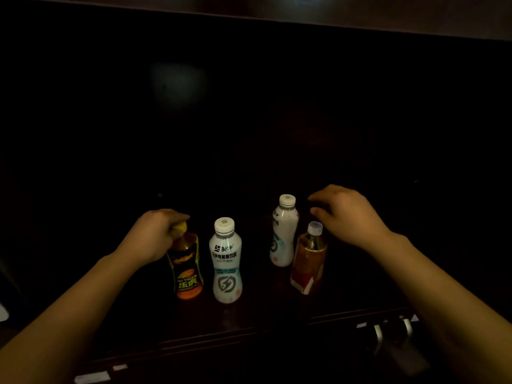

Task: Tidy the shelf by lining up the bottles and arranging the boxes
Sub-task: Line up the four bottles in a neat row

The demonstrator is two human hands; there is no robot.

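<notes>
Head view: left hand (pixel 153 234) fingers grip the orange bottle (pixel 186 268) cap; right hand (pixel 347 213) fingers hover spread above the tea bottle (pixel 309 259).

shelf (pixel 249 322) back: lost in darkness | orange bottle (pixel 186 268) cap: mostly hidden under left hand (pixel 155 234)
</notes>
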